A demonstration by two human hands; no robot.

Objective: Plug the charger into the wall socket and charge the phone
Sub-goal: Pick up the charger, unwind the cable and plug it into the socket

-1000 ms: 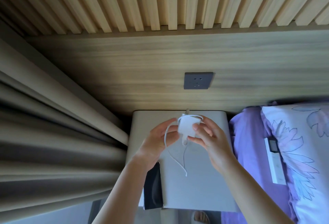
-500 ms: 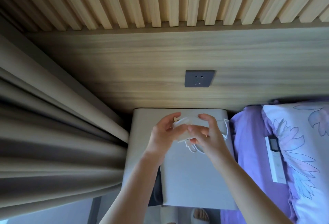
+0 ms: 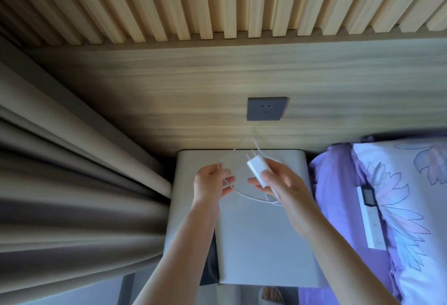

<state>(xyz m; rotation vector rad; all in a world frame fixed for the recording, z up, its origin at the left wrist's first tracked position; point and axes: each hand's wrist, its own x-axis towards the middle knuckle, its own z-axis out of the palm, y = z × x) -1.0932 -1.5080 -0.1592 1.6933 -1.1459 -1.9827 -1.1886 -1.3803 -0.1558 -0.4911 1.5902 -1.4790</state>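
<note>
Above the grey bedside table (image 3: 254,244), the right hand (image 3: 283,183) pinches the white charger (image 3: 257,168) by its rear end, prongs tipped up toward the dark wall socket (image 3: 266,108) — likely lining up the plug-in. The left hand (image 3: 210,183) grips a strand of the thin white cable (image 3: 244,193), seemingly to keep its loops clear. The charger is a small glossy block, well short of the socket.

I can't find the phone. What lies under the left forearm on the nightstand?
A dark flat object lies on the nightstand, near its left edge, under the left forearm. The arm covers most of it, so whether it's the phone is unclear.
</note>
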